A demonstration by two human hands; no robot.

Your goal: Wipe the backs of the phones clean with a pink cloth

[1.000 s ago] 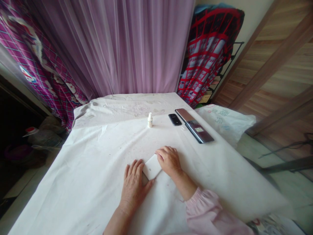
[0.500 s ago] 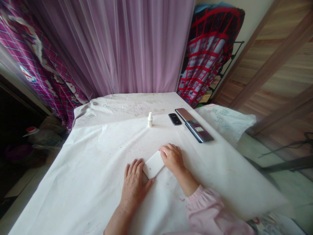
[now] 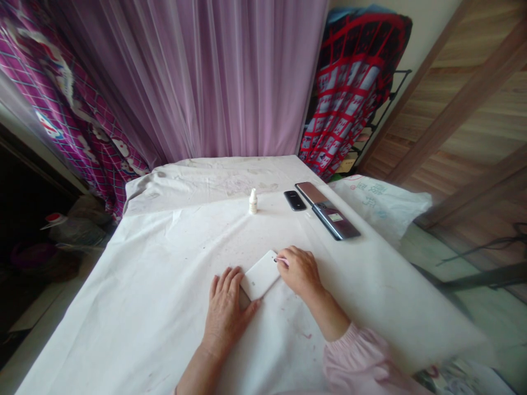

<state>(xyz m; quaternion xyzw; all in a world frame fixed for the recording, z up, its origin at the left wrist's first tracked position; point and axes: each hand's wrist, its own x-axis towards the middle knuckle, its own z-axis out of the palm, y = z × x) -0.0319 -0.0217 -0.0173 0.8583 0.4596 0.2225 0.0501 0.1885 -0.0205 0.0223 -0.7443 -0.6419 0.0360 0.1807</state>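
A white phone lies back side up on the white-covered table, tilted diagonally. My left hand steadies its lower left corner, the fingers along the left edge and the thumb at the near edge. At the phone's upper right end, my right hand pinches a thin pink stick, possibly a cotton swab. The stick points at the dark camera lens; its tip is too small to make out. Beyond the phone, a small white bottle stands upright.
Toward the right edge of the table lie a small dark phone and larger shiny phones side by side. A white plastic bag sits past that edge. Purple curtains hang behind the table.
My right hand has shifted a little right and toward me, uncovering the phone's upper right corner and camera lens. The pink stick shows more clearly. My left hand and the phone stay put.
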